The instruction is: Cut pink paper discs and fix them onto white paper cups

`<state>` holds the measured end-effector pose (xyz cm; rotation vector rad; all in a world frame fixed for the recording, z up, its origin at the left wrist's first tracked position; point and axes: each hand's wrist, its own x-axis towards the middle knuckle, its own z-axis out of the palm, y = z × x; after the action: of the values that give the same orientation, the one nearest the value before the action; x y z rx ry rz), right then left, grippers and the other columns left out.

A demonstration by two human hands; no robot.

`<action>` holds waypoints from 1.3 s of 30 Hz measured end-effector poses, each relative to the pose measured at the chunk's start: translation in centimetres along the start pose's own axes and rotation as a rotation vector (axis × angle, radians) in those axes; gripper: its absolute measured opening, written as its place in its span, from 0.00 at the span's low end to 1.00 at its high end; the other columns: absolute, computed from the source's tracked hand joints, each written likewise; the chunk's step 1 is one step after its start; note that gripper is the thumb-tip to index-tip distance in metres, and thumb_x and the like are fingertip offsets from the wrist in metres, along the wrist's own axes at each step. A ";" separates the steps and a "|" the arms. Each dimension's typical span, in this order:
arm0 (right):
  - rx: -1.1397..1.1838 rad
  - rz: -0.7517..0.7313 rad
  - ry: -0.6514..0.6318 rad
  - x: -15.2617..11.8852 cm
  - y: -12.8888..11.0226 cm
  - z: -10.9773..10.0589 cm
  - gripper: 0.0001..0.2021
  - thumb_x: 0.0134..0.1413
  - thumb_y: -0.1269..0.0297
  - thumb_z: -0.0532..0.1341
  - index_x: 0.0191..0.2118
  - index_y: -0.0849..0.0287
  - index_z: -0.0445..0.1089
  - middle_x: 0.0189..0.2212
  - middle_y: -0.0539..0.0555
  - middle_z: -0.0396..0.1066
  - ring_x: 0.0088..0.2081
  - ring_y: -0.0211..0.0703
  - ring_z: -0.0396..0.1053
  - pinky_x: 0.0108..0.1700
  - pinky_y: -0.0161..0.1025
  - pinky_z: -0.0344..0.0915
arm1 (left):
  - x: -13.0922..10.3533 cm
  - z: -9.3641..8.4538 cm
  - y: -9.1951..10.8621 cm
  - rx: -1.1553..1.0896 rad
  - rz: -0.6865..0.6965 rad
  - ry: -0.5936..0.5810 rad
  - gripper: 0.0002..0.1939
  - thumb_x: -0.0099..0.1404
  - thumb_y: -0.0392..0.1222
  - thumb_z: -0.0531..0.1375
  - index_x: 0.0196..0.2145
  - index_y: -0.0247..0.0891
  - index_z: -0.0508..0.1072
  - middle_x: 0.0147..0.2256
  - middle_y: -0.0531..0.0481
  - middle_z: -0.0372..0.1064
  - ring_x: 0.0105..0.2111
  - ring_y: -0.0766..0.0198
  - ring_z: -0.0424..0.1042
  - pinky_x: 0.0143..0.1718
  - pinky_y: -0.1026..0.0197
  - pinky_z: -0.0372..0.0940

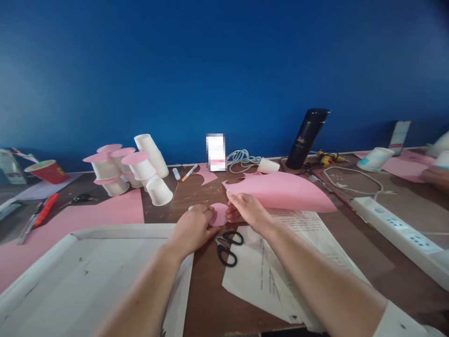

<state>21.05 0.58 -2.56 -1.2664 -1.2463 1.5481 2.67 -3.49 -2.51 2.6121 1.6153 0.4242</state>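
A round pink paper disc [219, 215] is between my two hands, above the brown table. My left hand [193, 228] grips its left edge with curled fingers. At the right edge, the fingers of my right hand [247, 211] are bent against the disc, with the thumb raised. A small pale green bit shows beside my left fingers; I cannot make out what it is. Scissors [228, 248] with black handles lie just below the disc, their blades partly hidden by my left hand. Behind my right hand lies a large curved pink sheet [284, 191] with cut edges.
White paper cups [141, 167] stacked with pink discs stand at the back left. A phone [216, 152], a coiled cable [242, 160] and a black bottle [307, 139] are along the wall. A power strip [396, 234] lies at the right, near another person's hand [437, 177].
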 end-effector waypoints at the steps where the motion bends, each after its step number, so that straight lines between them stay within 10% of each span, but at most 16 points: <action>1: 0.022 0.027 -0.010 -0.1 -0.2 0.1 0.23 0.50 0.40 0.60 0.27 0.60 0.66 0.23 0.56 0.74 0.23 0.42 0.74 0.28 0.38 0.73 | 0.0 -0.1 0.1 0.004 -0.013 -0.015 0.17 0.61 0.53 0.58 0.40 0.38 0.74 0.38 0.42 0.73 0.39 0.52 0.71 0.39 0.55 0.64; 13: 0.311 0.211 -0.267 -1.0 -1.9 -1.0 0.19 0.52 0.48 0.63 0.29 0.62 0.69 0.23 0.50 0.69 0.24 0.35 0.68 0.34 0.44 0.75 | 0.1 -0.3 0.3 -0.075 -0.090 -0.049 0.16 0.59 0.53 0.58 0.39 0.39 0.74 0.36 0.45 0.72 0.37 0.53 0.69 0.36 0.57 0.61; 39: 0.234 0.045 -0.181 -0.6 -0.8 -0.3 0.18 0.50 0.49 0.64 0.30 0.61 0.72 0.21 0.47 0.65 0.20 0.29 0.61 0.27 0.28 0.63 | 0.2 -0.5 1.4 0.027 -0.096 -0.021 0.16 0.60 0.51 0.59 0.42 0.40 0.74 0.40 0.42 0.71 0.41 0.50 0.70 0.36 0.55 0.63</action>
<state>21.47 0.28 -1.67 -1.0295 -1.1137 1.8152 3.90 -3.98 -1.78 2.5352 1.7430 0.3711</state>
